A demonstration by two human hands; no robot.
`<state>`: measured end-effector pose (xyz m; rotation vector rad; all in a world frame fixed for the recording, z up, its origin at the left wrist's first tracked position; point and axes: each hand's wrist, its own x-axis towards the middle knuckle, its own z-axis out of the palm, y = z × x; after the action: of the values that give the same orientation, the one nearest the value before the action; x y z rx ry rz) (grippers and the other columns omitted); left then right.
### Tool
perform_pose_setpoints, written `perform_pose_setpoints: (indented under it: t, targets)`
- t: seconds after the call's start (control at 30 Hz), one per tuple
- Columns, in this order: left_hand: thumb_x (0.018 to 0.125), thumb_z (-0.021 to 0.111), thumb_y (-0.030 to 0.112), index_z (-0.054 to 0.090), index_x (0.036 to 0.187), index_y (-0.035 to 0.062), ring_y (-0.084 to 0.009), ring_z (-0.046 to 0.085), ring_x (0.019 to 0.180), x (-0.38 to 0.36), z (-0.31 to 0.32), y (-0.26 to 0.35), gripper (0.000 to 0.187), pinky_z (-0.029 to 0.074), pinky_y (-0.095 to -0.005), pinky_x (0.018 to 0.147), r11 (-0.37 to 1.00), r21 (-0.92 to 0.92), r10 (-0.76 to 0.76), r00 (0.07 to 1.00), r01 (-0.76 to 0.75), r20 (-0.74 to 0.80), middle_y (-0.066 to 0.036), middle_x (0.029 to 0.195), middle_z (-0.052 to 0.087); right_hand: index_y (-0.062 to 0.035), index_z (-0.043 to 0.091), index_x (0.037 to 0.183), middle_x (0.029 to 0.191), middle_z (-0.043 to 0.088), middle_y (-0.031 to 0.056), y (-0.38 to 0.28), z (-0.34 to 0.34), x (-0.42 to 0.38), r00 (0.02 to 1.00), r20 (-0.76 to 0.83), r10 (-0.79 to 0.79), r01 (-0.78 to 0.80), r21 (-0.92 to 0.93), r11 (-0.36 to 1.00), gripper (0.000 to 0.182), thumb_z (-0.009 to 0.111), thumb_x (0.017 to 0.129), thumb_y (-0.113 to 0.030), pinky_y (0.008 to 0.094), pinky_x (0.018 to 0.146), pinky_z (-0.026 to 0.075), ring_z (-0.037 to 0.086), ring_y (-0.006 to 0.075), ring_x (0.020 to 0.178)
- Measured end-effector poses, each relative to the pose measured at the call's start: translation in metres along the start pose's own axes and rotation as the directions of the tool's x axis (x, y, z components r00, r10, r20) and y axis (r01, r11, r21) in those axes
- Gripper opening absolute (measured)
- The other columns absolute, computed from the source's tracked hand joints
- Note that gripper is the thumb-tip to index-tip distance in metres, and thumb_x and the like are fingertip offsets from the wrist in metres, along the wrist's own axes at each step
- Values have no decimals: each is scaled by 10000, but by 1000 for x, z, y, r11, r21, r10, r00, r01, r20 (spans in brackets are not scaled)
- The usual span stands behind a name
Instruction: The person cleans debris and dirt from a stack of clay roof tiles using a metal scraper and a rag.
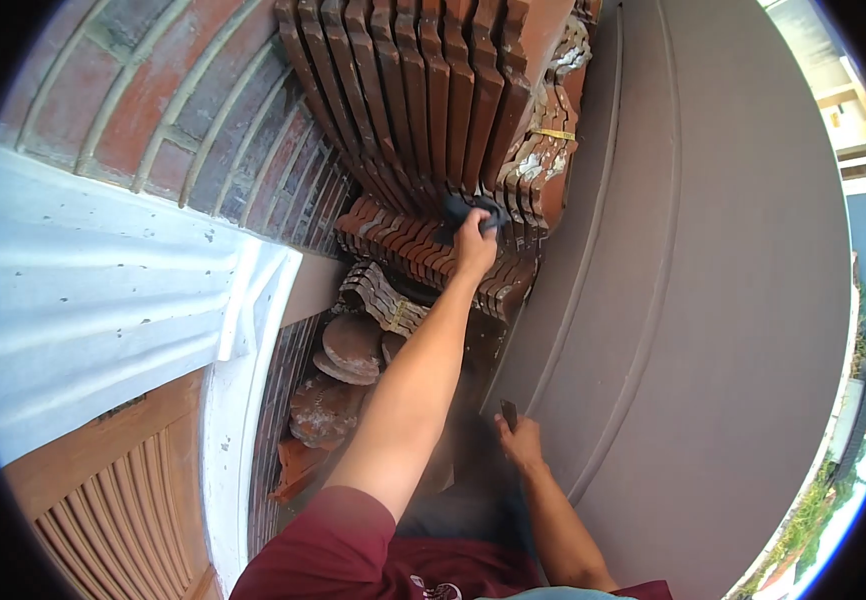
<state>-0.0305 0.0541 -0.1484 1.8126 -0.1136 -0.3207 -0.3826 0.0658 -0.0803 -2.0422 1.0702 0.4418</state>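
Note:
My left hand (pixel 475 243) reaches far forward, closed around a dark, bunched, cloth-like thing (pixel 485 209). That thing lies against the lower edges of a row of stacked reddish-brown roof tiles (pixel 418 95), just above a lower row of tiles (pixel 403 240). Closer to my body on the right, my right hand (pixel 521 443) grips a small dark flat piece (pixel 508 411), whose kind I cannot make out. It is held upright near the grey wall, away from the tiles.
A grey wall (pixel 713 300) rises close on the right, and a brick wall (pixel 168 100) stands at the left. Below the bricks are a white sheet (pixel 103 285) and a louvred wooden door (pixel 113 500). Rounded clay pieces (pixel 355 345) and broken tiles (pixel 298 465) lie beside my left arm.

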Motion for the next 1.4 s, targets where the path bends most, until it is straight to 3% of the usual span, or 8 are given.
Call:
perform_pose_setpoints:
  t: [0.2, 0.53, 0.67, 0.9, 1.0, 1.1, 1.2, 1.4]
  targets:
    - [947, 634, 34, 589, 1179, 23, -201, 650, 943, -112, -31, -22, 236, 502, -318, 870, 900, -335, -279, 959, 279, 48, -69, 1050, 670, 10, 637, 834, 642, 623, 87, -2, -24, -23, 994, 88, 62, -66, 44, 997, 369, 645, 974, -331, 369, 573, 500, 622, 186, 574]
    - [1032, 547, 295, 603, 1216, 44, -306, 620, 1144, -273, -213, 39, 316, 462, -483, 1045, -29, -730, -529, 609, 683, 591, -119, 1206, 661, 18, 610, 1078, 736, 596, 104, -34, -61, -83, 813, 483, 326, -579, 608, 543, 420, 481, 1062, -381, 351, 522, 512, 598, 197, 582]
    - [959, 625, 178, 606, 1208, 25, -318, 636, 1125, -301, -258, 17, 293, 485, -503, 1018, 203, -612, -650, 573, 764, 499, -143, 1181, 670, 21, 617, 1078, 744, 568, 81, -50, -59, -103, 871, 456, 182, -430, 528, 733, 343, 583, 1029, -316, 328, 498, 480, 535, 171, 552]
    - [934, 624, 90, 556, 1295, -7, -313, 651, 1115, -316, -261, 81, 380, 491, -490, 1045, 184, -723, -486, 701, 666, 522, -155, 1208, 667, -8, 617, 1147, 797, 616, 23, -135, -49, -169, 944, 196, -266, -4, 810, 586, 499, 798, 868, -380, 256, 443, 407, 507, 95, 537]
    - [943, 608, 77, 561, 1293, 24, -273, 665, 1069, -333, -251, 113, 357, 519, -447, 1005, 303, -707, -366, 763, 639, 532, -129, 1184, 673, -16, 613, 1166, 835, 672, 89, -155, -37, -182, 864, 295, -407, 135, 644, 753, 509, 816, 840, -349, 293, 480, 454, 570, 125, 561]
    - [951, 612, 79, 554, 1289, 49, -215, 666, 1037, -342, -252, 110, 344, 533, -382, 964, 556, -598, -243, 801, 577, 547, -87, 1157, 673, -18, 631, 1132, 786, 682, 135, -146, -2, -179, 834, -82, -545, 533, 374, 759, 424, 798, 846, -284, 343, 553, 507, 623, 165, 587]
    - [974, 617, 131, 550, 1281, 55, -178, 659, 1027, -346, -265, 106, 323, 530, -338, 936, 615, -573, -171, 802, 541, 573, -67, 1156, 669, -18, 650, 1182, 840, 710, 100, -149, -28, -189, 891, 238, -387, 302, 328, 895, 388, 772, 862, -199, 351, 778, 530, 640, 162, 778]
    - [1002, 616, 205, 612, 1167, 49, -162, 682, 955, -356, -313, 101, 227, 544, -294, 829, 827, -295, -211, 749, 479, 628, -42, 1080, 696, -7, 663, 1047, 790, 673, 140, -167, -81, -227, 838, 137, -528, 498, 204, 843, 221, 731, 884, -139, 361, 718, 504, 607, 202, 712]
